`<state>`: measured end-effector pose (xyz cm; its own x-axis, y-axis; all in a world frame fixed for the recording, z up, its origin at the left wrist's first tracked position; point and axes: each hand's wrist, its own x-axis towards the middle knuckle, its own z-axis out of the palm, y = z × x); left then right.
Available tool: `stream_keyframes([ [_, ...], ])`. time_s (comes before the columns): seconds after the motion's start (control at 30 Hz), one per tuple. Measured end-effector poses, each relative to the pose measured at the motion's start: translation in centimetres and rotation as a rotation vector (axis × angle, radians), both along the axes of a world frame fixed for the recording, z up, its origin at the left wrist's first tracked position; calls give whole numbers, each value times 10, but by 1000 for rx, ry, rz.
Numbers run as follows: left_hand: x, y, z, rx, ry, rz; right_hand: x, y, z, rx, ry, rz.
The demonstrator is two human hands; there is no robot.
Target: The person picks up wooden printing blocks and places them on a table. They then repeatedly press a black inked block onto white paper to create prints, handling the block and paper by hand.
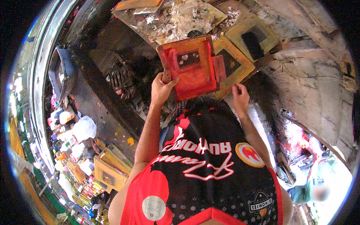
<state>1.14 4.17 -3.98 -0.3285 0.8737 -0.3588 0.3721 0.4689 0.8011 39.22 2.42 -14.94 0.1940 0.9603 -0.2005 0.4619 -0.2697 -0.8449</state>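
A wooden screen-printing frame [193, 84], smeared with red ink, is tilted up in front of my body. My left hand [162, 90] is closed on its left edge, with the thumb over the front. A darker window in the frame shows a few small pale shapes. A reddish flat piece [219, 67] sticks out at the frame's right side; I cannot tell whether it is attached. My right hand [241, 98] has its fingers curled in beside the lower part of a yellow-edged frame [243, 72]; whatever they pinch, if anything, is too small to make out.
Another yellowish frame [268, 39] with a dark panel lies at the far right. Behind the red frame is a board [150, 26] covered in paint and scraps. Containers and a white plastic bag [84, 128] crowd the left. A person [305, 193] is at the lower right.
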Motion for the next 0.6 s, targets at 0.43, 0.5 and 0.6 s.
stream_keyframes([
  [0.43,-19,57,-8,-17,-597,219,-38,-10,-3,-518,868,-498],
  [0.5,-24,68,-4,-50,-586,238,-49,-13,-2,-502,808,-556],
  [0.6,-49,83,-30,-85,-554,282,-58,-17,7,-455,788,-573],
])
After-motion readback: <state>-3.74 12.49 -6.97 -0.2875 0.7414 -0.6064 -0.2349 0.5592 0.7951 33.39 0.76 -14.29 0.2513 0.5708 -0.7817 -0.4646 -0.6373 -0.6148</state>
